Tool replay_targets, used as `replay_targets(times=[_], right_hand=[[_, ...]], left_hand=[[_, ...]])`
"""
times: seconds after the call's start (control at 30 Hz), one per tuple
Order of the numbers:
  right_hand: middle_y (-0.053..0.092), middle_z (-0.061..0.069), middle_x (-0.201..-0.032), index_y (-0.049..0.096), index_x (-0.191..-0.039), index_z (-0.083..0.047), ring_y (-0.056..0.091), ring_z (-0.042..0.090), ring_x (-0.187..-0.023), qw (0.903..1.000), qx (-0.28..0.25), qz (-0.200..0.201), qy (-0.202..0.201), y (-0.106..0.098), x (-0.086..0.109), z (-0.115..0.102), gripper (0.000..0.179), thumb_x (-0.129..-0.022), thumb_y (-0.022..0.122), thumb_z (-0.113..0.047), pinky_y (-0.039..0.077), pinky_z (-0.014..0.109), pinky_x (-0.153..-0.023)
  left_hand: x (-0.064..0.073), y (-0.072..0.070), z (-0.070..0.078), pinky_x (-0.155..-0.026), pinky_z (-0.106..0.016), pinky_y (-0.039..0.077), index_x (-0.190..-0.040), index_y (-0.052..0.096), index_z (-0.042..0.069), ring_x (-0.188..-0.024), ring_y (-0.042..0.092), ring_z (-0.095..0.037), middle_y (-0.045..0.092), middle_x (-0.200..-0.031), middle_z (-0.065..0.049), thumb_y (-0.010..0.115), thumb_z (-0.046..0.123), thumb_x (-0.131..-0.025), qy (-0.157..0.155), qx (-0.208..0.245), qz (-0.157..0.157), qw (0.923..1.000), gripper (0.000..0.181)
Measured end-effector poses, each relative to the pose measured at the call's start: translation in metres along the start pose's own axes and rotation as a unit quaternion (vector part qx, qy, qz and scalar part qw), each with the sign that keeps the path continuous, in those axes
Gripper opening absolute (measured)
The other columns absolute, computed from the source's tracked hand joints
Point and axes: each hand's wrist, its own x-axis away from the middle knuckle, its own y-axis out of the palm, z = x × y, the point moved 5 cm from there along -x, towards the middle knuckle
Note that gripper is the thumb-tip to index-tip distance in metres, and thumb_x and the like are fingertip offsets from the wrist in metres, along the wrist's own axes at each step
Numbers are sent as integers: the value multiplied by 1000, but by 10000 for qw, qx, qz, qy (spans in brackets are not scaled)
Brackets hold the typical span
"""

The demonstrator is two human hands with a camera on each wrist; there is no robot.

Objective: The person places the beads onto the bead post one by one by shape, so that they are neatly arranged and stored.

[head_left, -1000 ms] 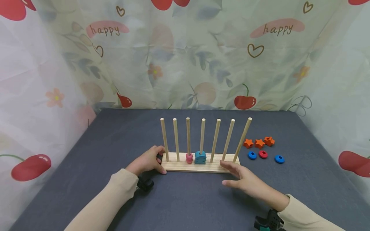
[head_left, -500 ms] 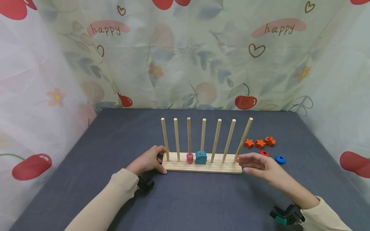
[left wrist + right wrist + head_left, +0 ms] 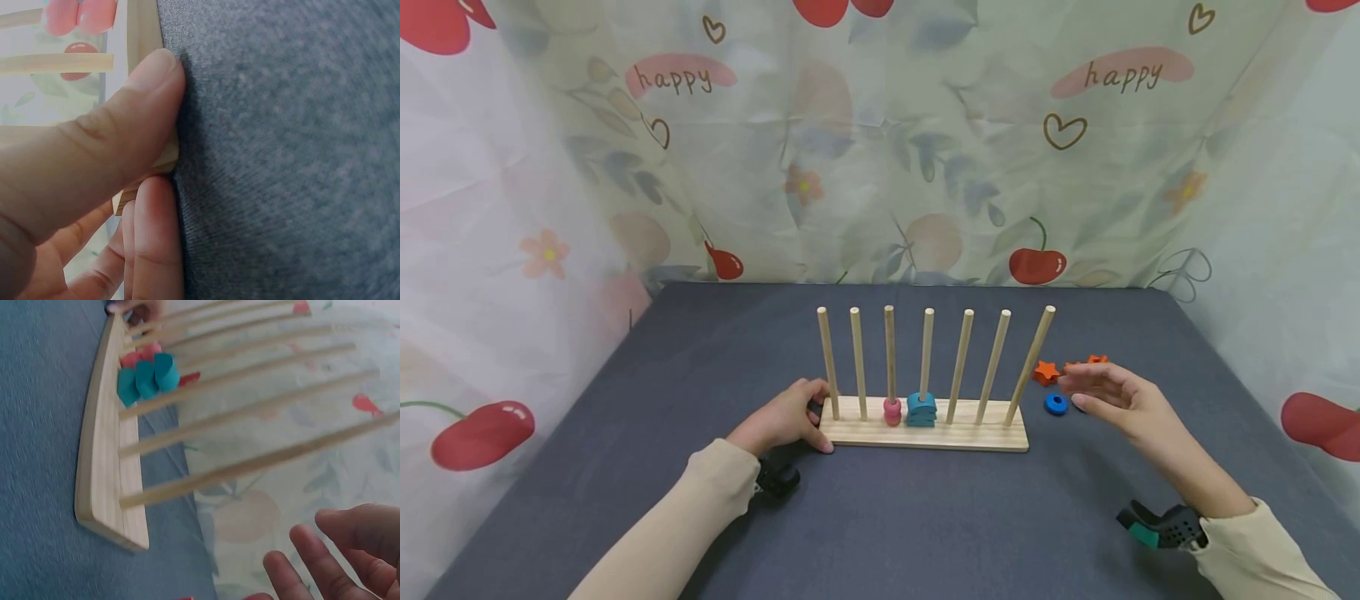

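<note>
A wooden peg board (image 3: 977, 435) with a row of several upright pegs stands on the table. My left hand (image 3: 784, 414) grips its left end, the thumb (image 3: 150, 81) along the front edge and fingers around the end. Pink beads (image 3: 892, 412) sit on the third peg from the left. Stacked teal pieces (image 3: 146, 380) are on the peg beside them. My right hand (image 3: 1123, 404) hovers right of the board with relaxed fingers and nothing held. It overlaps the loose pieces there. An orange star (image 3: 1046, 372) and a blue ring (image 3: 1056, 404) show left of its fingertips; other pieces are hidden.
The dark grey cloth-covered table (image 3: 895, 525) reaches back to a printed curtain (image 3: 880, 183). More curtain hangs along both sides. Part of another orange star (image 3: 1097, 359) shows just above my right hand.
My right hand has left the board's right end and moved right, over the loose rings and stars. The left hand keeps its grip on the board, which stays in place.
</note>
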Motion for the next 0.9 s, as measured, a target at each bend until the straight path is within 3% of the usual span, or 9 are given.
replay_targets(times=[0.23, 0.37, 0.43, 0.53, 0.63, 0.77, 0.9], right_hand=[[62, -22, -111, 51, -132, -2, 61, -7, -101, 9992, 181, 360, 24, -10, -7, 11, 42, -96, 61, -22, 48, 12, -81], [58, -25, -111, 50, -134, -3, 58, -9, -100, 9979, 420, 439, 230, -12, -12, 22, 48, -95, 62, -30, 47, 12, -79], [59, -17, -116, 48, -135, -3, 56, -11, -100, 9969, 553, 459, 327, -12, -14, 27, 51, -95, 62, -32, 47, 12, -78], [58, 5, -129, 47, -137, -1, 53, -12, -102, 9950, 759, 456, 461, -12, -17, 35, 54, -95, 61, -32, 46, 11, -78], [50, 22, -138, 45, -138, 1, 56, 4, -111, 9926, 975, 398, 603, -11, -22, 43, 53, -96, 60, -28, 44, 10, -77], [48, 26, -140, 45, -139, 3, 52, 34, -122, 9895, 1146, 310, 824, -9, -25, 53, 51, -97, 60, -22, 43, 9, -76], [50, 27, -137, 46, -137, 5, 51, 41, -123, 9867, 1251, 275, 1001, -9, -27, 61, 50, -96, 61, -21, 46, 15, -77]], left_hand=[[0, 0, 0, -81, -35, 50, -128, 52, 7, -98, 57, -22, 47, -120, -11, 91, 4, -59, -17, -26, -10, 10000, 79], [0, 0, 0, -81, -35, 50, -128, 52, 7, -98, 57, -22, 47, -120, -11, 91, 4, -59, -4, -24, -10, 10000, 79], [0, -1, 0, -81, -35, 50, -128, 52, 7, -98, 56, -22, 47, -120, -11, 91, 4, -59, 4, -27, -11, 10000, 79], [0, -1, 0, -81, -35, 50, -127, 52, 7, -98, 56, -22, 47, -120, -11, 91, 4, -59, 6, -22, -15, 10000, 79], [0, -1, 0, -81, -35, 50, -127, 53, 7, -98, 56, -22, 47, -120, -11, 91, 4, -59, 3, -10, -13, 10000, 78], [0, -1, 0, -81, -35, 49, -127, 53, 7, -97, 56, -21, 47, -120, -11, 91, 4, -59, -9, -23, -6, 10000, 78], [0, 0, 1, -82, -35, 50, -127, 53, 7, -97, 56, -21, 47, -119, -11, 91, 4, -59, 6, -37, -4, 10000, 78]])
